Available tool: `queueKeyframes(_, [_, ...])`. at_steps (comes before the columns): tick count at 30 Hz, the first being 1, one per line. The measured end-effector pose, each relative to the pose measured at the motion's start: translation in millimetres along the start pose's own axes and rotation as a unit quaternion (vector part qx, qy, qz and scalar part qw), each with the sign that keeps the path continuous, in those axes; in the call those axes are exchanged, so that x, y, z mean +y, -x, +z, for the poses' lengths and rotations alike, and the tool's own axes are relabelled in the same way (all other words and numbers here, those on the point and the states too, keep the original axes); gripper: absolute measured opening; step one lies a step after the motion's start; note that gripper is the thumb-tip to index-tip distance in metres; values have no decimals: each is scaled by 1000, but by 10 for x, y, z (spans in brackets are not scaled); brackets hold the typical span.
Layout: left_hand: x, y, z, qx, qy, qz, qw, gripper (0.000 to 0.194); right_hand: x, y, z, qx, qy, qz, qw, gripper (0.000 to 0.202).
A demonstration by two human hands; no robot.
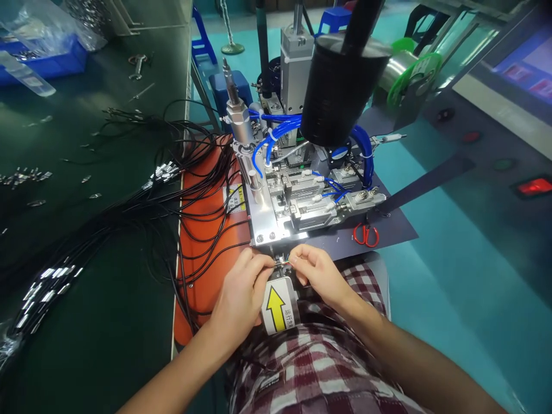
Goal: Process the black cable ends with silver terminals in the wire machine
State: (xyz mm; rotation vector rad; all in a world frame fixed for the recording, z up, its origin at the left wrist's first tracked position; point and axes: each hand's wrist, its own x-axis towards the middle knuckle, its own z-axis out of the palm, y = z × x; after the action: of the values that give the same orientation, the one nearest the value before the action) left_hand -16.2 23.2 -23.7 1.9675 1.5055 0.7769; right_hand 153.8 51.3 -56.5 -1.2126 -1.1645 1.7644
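At the front edge of the machine (267,218), my two hands nearly meet. My left hand (244,287) is closed in a pinch on the end of a thin cable, at the near end of the machine's track. Thin coloured wires (286,261), with red and green showing, stick out toward my right hand (317,273), whose thumb and forefinger are pressed together on their tips. The fingers hide most of the cable end. Just below is a white plate with a yellow arrow (276,307). Black cables (211,213) run over the orange surface to the left.
On the dark table (125,322) lie cable bundles with shiny metal ends (52,287), loose metal parts (26,177) and a blue bin (64,57). Red-handled scissors (366,234) lie right of the machine. A black cylinder (340,92) hangs above it, near a wire spool (414,72).
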Motion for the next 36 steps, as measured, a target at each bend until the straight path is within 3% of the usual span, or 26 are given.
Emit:
queueKeyframes(5, [-192, -17, 22, -8, -40, 80, 996, 24, 88, -91, 3, 0, -1, 5, 1000, 24])
queueKeyframes(10, [-236, 0, -5, -33, -103, 126, 986, 33, 107, -93, -1, 0, 3, 14, 1000, 25])
queueKeyframes(18, [-233, -3, -2, -46, -178, 145, 972, 34, 97, -102, -2, 4, 26, 21, 999, 25])
queueKeyframes(36, [-181, 5, 1, -47, -205, 146, 967, 34, 104, -91, 6, 14, 30, 33, 999, 28])
